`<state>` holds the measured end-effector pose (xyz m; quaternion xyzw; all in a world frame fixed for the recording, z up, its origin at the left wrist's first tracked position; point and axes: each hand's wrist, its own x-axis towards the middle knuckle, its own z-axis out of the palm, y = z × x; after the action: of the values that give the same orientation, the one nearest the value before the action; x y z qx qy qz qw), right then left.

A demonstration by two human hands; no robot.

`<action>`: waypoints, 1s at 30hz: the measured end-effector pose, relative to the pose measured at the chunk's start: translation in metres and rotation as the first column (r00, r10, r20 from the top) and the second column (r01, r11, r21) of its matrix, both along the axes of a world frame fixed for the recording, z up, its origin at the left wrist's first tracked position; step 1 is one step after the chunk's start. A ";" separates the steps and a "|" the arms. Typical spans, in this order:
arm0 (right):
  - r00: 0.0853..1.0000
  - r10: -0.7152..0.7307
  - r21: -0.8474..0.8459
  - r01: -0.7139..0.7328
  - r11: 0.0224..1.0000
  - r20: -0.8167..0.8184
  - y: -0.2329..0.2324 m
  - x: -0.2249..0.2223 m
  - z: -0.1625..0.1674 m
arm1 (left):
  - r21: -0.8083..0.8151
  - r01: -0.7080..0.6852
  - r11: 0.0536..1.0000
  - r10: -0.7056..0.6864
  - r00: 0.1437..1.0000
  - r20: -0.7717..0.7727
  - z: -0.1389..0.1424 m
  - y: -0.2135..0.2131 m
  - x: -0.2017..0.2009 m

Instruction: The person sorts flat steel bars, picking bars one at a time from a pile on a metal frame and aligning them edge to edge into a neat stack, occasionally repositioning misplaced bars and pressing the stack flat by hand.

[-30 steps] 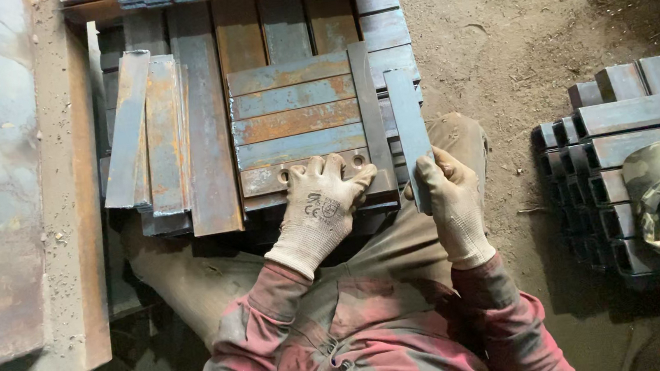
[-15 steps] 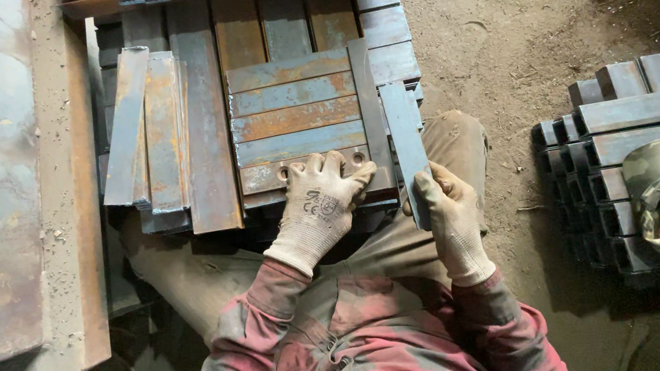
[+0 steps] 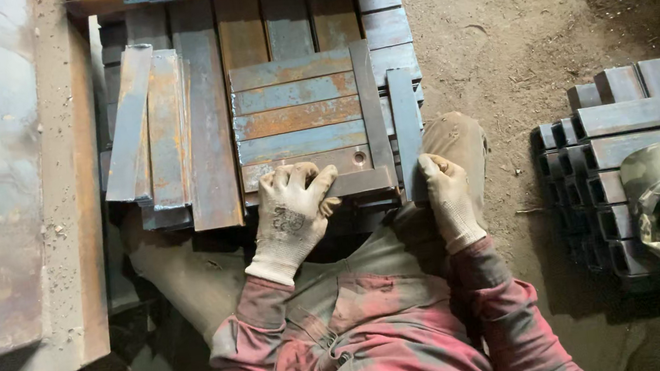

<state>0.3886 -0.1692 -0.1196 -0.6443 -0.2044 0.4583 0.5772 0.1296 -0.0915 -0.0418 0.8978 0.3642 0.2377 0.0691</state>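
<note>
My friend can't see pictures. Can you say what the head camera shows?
A person's gloved left hand rests on rusty flat steel plates, while the right hand grips a narrow steel strip beside them. More stacked bars sit right.

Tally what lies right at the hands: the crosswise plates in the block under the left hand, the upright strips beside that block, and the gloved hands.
Crosswise rusty plates in the block: 5
Upright steel strips, one edging the block and one held by the right hand: 2
Gloved hands, the left hand resting on the nearest plate: 2
Total: 9
</note>
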 end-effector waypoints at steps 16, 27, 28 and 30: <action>0.989 0.011 0.007 -0.012 1.000 0.150 -0.010 -0.011 0.005 | -0.058 -0.049 0.997 0.047 0.998 -0.035 0.003 0.009 -0.034; 0.833 0.079 -0.065 -0.052 0.997 0.548 0.021 0.005 0.012 | -0.039 -0.062 0.997 0.061 0.998 -0.025 0.006 0.003 -0.033; 0.768 0.096 -0.115 -0.029 0.993 0.633 0.020 0.007 0.015 | -0.037 -0.061 0.997 0.060 0.998 -0.008 0.006 0.003 -0.034; 0.859 0.040 -0.047 -0.018 0.999 0.510 0.012 0.012 0.022 | -0.039 -0.056 0.998 0.056 0.998 0.004 0.005 0.003 -0.036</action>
<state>0.4006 -0.1574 -0.0979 -0.7512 -0.3501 0.2840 0.4822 0.0941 -0.0888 -0.0371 0.8851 0.3936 0.2347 0.0806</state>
